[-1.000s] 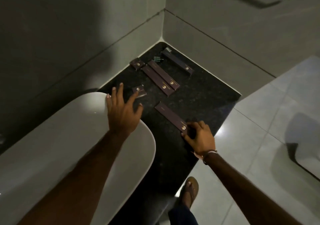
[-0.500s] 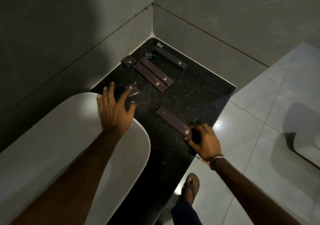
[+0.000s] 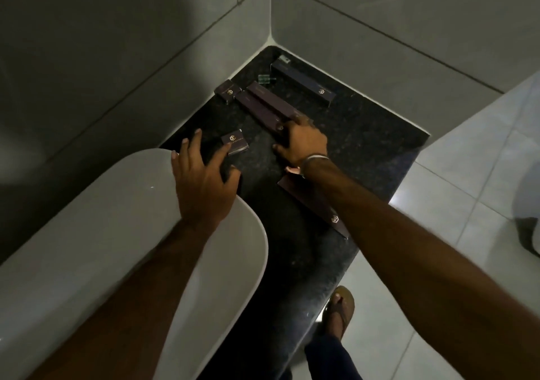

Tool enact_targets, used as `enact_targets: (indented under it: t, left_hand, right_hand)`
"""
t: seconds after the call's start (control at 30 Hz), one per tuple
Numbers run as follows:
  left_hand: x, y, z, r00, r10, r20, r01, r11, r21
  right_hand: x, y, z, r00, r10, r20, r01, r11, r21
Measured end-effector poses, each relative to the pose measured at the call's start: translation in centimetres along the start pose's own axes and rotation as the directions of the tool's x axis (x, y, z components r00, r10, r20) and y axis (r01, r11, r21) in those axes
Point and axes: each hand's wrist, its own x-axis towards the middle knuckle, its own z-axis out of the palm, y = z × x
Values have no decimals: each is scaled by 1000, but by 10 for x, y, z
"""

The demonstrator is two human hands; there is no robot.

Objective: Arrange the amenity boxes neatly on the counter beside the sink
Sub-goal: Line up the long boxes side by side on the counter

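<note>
Risk: right hand (image 3: 301, 141), fingers spread on paired long boxes (image 3: 264, 103), may skew pair; forearm may sweep near long box (image 3: 314, 204) off counter (image 3: 365, 151). Left hand (image 3: 201, 181) spread, empty.

Amenity boxes: six, dark purple-brown card, gold hexagon logo, all lying flat on black speckled counter (image 3: 365, 146).
- Small box A (image 3: 228, 91): by back-left wall, closed.
- Small box B (image 3: 234, 142): near sink (image 3: 87, 233) rim, tilted.
- Long pair (image 3: 264, 103): side by side, touching, diagonal; near ends hidden.
- Long box by right wall (image 3: 304, 83): diagonal, parallel to wall.
- Long box near front edge (image 3: 314, 205): diagonal, partly hidden, well apart from pair.
</note>
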Motion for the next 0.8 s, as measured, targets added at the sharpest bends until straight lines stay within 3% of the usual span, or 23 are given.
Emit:
enact_targets:
  t: [0.17, 0.3, 0.57, 0.8]
  left_hand:
    - [0, 1, 0, 1000, -10, 12, 10, 1000, -7]
    - [0, 0, 1, 1000, -17, 8, 17, 1000, -13]
    - [-3, 0, 3, 999, 3, -49, -5, 999, -40]
    - [-3, -3, 6, 998, 24, -58, -23, 1000, 6]
  right_hand:
    - [3, 13, 4, 1000, 18, -20, -19, 999, -29]
    - [-40, 55, -6, 1000, 1, 25, -2, 999, 41]
    - [-128, 147, -16, 989, 125, 76, -131, 988, 78]
    - [-154, 161, -8, 993, 109, 37, -112, 989, 95]
